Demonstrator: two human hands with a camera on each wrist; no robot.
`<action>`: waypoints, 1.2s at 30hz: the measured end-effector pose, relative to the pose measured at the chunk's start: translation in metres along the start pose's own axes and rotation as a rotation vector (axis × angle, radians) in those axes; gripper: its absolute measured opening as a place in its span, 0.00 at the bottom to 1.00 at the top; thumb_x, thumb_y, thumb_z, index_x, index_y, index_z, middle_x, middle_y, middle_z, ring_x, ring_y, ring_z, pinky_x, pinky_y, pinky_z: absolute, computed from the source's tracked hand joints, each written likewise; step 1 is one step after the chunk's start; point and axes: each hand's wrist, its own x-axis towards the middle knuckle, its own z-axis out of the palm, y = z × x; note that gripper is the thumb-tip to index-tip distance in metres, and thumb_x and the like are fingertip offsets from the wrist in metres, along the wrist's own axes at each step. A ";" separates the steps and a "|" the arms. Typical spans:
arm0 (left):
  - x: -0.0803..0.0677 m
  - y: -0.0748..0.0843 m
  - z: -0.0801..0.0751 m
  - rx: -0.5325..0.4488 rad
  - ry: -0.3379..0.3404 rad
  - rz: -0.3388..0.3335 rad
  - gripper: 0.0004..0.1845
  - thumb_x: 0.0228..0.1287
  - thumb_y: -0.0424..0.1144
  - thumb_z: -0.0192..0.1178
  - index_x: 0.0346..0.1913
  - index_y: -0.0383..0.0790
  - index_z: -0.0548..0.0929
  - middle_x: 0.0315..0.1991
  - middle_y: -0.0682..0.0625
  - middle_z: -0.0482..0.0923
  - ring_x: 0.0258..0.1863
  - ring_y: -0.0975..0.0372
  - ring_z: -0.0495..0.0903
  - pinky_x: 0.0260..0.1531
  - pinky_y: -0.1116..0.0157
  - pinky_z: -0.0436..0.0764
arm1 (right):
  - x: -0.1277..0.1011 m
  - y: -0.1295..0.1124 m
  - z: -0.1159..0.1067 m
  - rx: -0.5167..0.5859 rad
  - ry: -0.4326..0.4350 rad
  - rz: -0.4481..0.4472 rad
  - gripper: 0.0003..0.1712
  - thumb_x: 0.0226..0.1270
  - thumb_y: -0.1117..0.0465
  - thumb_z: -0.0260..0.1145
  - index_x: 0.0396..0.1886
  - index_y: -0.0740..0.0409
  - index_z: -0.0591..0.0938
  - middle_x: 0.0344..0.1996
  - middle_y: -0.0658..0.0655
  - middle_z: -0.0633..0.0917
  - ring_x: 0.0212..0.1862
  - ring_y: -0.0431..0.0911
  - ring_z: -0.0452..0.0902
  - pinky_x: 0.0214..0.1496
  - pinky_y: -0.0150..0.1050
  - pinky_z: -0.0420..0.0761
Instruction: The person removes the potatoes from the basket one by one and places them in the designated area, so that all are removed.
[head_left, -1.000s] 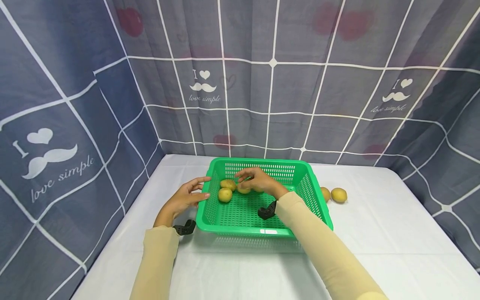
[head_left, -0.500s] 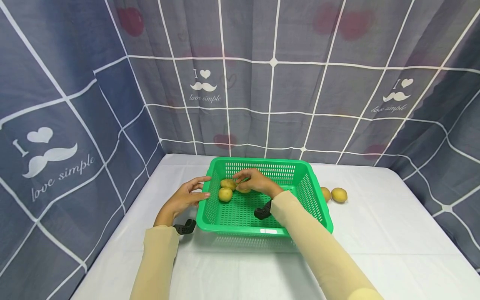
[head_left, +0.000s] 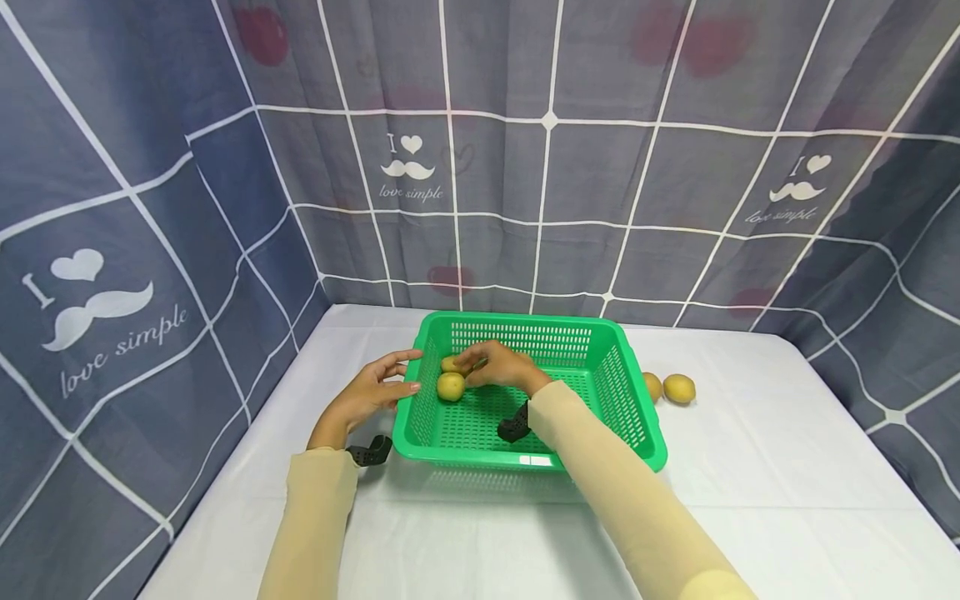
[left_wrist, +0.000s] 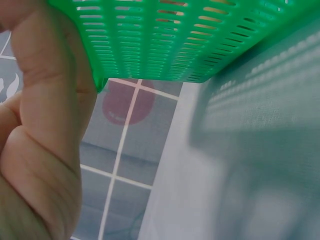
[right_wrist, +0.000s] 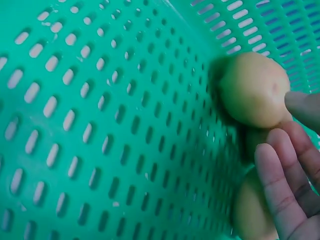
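Green plastic basket (head_left: 585, 392): I see my right hand (head_left: 498, 367) has slid leftward inside it, fingers loosely over a potato (head_left: 450, 364) (no clear grip), beside another potato (head_left: 451, 387). My left hand (head_left: 369, 396) stays open-fingered against the basket's left wall.

The curtain (head_left: 480, 150) bears the only print that can be read. It shows "I", a heart and a moustache, with "love simple" in script below. The motif stands three times: large on the left panel (head_left: 105, 321), small on the far panel left of the middle (head_left: 408, 171), and small on the far panel at the right (head_left: 791, 192). On the right one the script is small and slanted but reads the same. No other thing carries a readable label, brand or number.
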 end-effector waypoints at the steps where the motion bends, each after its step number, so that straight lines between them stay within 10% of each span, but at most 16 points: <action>1: 0.000 0.000 0.000 0.001 0.002 -0.003 0.37 0.77 0.39 0.68 0.83 0.38 0.66 0.68 0.33 0.65 0.51 0.56 0.75 0.42 0.59 0.82 | 0.000 0.000 0.001 -0.005 -0.003 0.002 0.25 0.69 0.75 0.71 0.66 0.72 0.83 0.57 0.67 0.87 0.61 0.58 0.84 0.60 0.44 0.85; 36: 0.000 -0.001 -0.001 -0.017 -0.009 0.005 0.37 0.76 0.37 0.67 0.83 0.37 0.66 0.66 0.33 0.66 0.46 0.57 0.77 0.40 0.61 0.83 | 0.013 0.000 0.015 -0.334 -0.068 -0.047 0.25 0.66 0.66 0.82 0.62 0.65 0.88 0.49 0.58 0.91 0.52 0.47 0.86 0.59 0.38 0.84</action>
